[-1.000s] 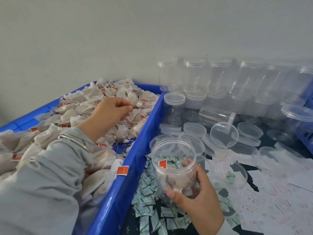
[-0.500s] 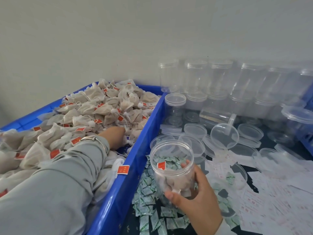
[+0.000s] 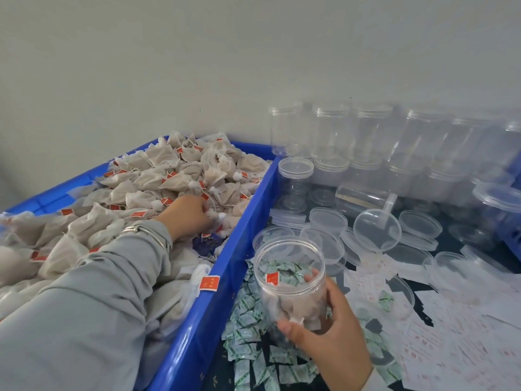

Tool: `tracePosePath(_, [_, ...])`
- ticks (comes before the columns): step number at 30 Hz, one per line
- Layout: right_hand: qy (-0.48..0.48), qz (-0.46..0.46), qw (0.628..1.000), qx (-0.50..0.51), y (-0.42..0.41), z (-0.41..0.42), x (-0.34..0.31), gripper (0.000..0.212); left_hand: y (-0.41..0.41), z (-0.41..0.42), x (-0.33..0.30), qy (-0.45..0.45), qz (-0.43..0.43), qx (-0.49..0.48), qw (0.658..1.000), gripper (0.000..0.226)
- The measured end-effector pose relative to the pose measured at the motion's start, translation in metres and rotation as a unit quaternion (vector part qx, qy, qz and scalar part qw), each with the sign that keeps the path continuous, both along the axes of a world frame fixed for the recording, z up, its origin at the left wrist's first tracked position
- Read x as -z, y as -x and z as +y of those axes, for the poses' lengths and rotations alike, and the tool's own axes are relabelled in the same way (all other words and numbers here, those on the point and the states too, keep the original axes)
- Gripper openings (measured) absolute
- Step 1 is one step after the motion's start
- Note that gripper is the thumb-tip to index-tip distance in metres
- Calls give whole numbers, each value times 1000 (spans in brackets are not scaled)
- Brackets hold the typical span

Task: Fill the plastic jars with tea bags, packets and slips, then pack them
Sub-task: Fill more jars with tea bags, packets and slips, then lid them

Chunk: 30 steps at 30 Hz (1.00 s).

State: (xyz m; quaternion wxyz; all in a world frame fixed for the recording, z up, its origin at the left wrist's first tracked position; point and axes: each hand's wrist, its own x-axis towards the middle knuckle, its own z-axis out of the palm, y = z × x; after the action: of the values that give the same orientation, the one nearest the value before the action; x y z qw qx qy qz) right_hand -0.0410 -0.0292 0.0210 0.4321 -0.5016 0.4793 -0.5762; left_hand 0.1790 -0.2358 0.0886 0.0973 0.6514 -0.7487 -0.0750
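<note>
Against a plain grey wall, the right hand (image 3: pixel 332 331) is gripping a partly filled jar (image 3: pixel 290 280) beside the blue crate (image 3: pixel 225 280), while the left hand (image 3: pixel 186 215) is pinching tea bags (image 3: pixel 169 176); many empty jars (image 3: pixel 332 128) are waiting.

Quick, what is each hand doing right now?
Left hand: fingers curled down among the white mesh tea bags; grip hidden, cannot tell.
Right hand: holds the clear plastic jar.
</note>
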Motion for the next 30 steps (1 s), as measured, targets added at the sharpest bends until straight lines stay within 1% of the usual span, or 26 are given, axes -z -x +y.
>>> tracePosePath(3, [-11, -12, 1000, -9, 0, 1, 2, 95, 3, 4, -11, 7, 118, -9, 993, 20])
tracePosePath(5, [-19, -10, 1000, -6, 0, 1, 3, 98, 11, 9, -20, 10, 211, -14, 977, 18])
tracePosePath(6, [-20, -7, 1000, -4, 0, 1, 4, 97, 17, 13, -25, 2, 280, -13, 960, 14])
tracePosePath(7, [-22, -4, 1000, -4, 1, 1, 5, 97, 23, 19, -31, -17, 357, -3, 934, 10])
tracePosePath(9, [-29, -4, 1000, -9, 1, 0, 6, 97, 35, 34, -45, -99, 484, 58, 867, 26])
tracePosePath(10, [-34, -6, 999, -14, 2, 0, 7, 98, 40, 42, -51, -150, 517, 105, 836, 33])
tracePosePath(11, [-37, -8, 999, -17, 2, 1, 8, 100, 45, 51, -56, -191, 523, 151, 817, 38])
tracePosePath(12, [-37, -6, 999, -18, 2, 1, 8, 102, 49, 59, -59, -216, 516, 188, 807, 38])
tracePosePath(14, [-34, 6, 999, -13, 2, 0, 9, 102, 55, 73, -62, -227, 493, 245, 804, 30])
tracePosePath(16, [-32, 15, 999, -10, 2, 0, 9, 101, 60, 83, -62, -212, 446, 295, 818, 24])
tracePosePath(18, [-30, 22, 999, -6, 2, -1, 8, 102, 63, 90, -61, -192, 359, 341, 847, 21])
tracePosePath(20, [-26, 17, 1000, -2, 2, -1, 8, 103, 65, 93, -60, -174, 283, 365, 870, 22])
tracePosePath(21, [-23, 15, 1000, -1, 2, -2, 8, 103, 65, 94, -59, -165, 264, 370, 875, 24])
tracePosePath(23, [-15, 14, 1000, -3, 1, -2, 6, 102, 68, 96, -59, -155, 253, 376, 877, 27])
tracePosePath(25, [-5, 20, 1000, -5, 0, -2, 5, 95, 68, 98, -60, -157, 256, 385, 873, 31])
tracePosePath(27, [-7, 26, 1000, 0, 1, -3, 6, 91, 65, 96, -61, -158, 270, 380, 870, 28])
tracePosePath(30, [-16, 41, 999, 8, 1, -3, 8, 93, 58, 83, -63, -106, 337, 304, 885, 16])
